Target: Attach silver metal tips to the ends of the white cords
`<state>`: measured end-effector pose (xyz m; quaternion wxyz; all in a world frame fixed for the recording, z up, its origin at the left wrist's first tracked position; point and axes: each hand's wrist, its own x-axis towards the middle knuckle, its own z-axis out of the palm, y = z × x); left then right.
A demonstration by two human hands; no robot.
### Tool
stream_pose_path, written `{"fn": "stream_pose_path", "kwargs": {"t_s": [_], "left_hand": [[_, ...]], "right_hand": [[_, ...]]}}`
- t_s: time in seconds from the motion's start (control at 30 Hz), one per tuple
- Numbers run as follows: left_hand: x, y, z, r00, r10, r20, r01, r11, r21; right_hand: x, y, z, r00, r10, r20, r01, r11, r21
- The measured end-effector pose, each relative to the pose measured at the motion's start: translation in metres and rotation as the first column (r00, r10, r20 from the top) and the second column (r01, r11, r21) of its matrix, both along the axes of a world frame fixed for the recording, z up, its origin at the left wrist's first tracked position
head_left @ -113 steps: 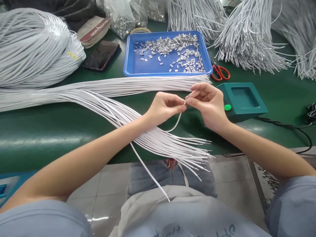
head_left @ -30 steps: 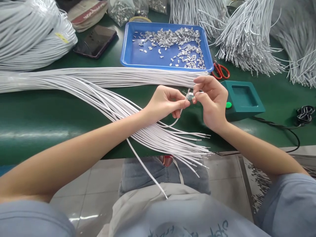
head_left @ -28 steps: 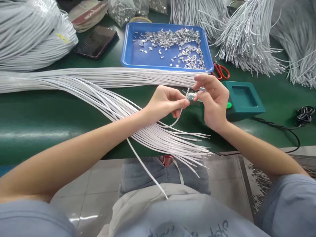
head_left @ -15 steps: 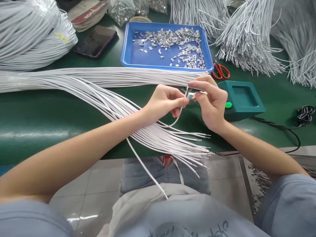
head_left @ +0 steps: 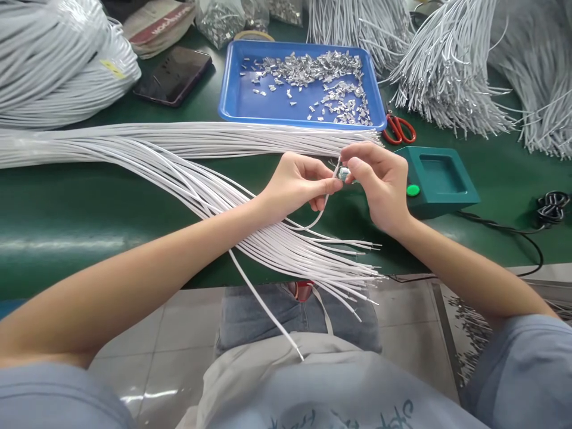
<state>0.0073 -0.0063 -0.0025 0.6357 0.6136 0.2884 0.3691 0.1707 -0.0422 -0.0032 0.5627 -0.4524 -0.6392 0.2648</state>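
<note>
My left hand (head_left: pixel 297 185) pinches the end of one white cord (head_left: pixel 318 218), which loops down from my fingers over the green table edge. My right hand (head_left: pixel 379 182) pinches a small metal clip (head_left: pixel 344 173) right at that cord end, fingertips of both hands almost touching. Under my forearms a fanned bundle of white cords (head_left: pixel 250 229) lies across the table, its cut ends hanging past the front edge. A blue tray (head_left: pixel 232 98) behind my hands holds several loose metal clips (head_left: pixel 333 86).
A teal box with a green button (head_left: pixel 440 179) stands right of my right hand, red scissors (head_left: pixel 399 129) behind it. A phone (head_left: pixel 173 67) and coiled white cord (head_left: pixel 53 65) lie far left; bundles of cut cords (head_left: pixel 451 71) far right. A black cable (head_left: pixel 543 238) runs along the right.
The view has shifted slightly since the first frame. My right hand now holds a metal clip at the cord end and has closed in a little toward my left hand.
</note>
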Motion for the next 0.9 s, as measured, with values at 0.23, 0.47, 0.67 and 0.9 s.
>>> {"fn": "stream_pose_path", "kwargs": {"t_s": [0.23, 0.47, 0.67, 0.9], "left_hand": [[0.0001, -0.0009, 0.0004, 1.0, -0.003, -0.026, 0.004, 0.999, 0.045], [-0.0006, 0.0012, -0.0013, 1.0, 0.009, -0.02, -0.008, 0.999, 0.038], [-0.0021, 0.0013, -0.0013, 1.0, -0.029, 0.007, 0.029, 1.0, 0.009], [-0.0017, 0.0019, -0.0026, 1.0, -0.021, 0.016, 0.021, 1.0, -0.003]], "right_hand": [[-0.0023, 0.0, 0.0032, 1.0, 0.009, -0.017, -0.011, 0.996, -0.084], [-0.0019, -0.0008, 0.0041, 0.998, 0.068, -0.016, -0.069, 0.991, -0.111], [0.0013, -0.0003, 0.0001, 0.998, 0.045, 0.054, -0.046, 0.999, 0.028], [0.0019, -0.0006, -0.0004, 0.993, 0.048, 0.105, -0.05, 0.999, 0.017]]}}
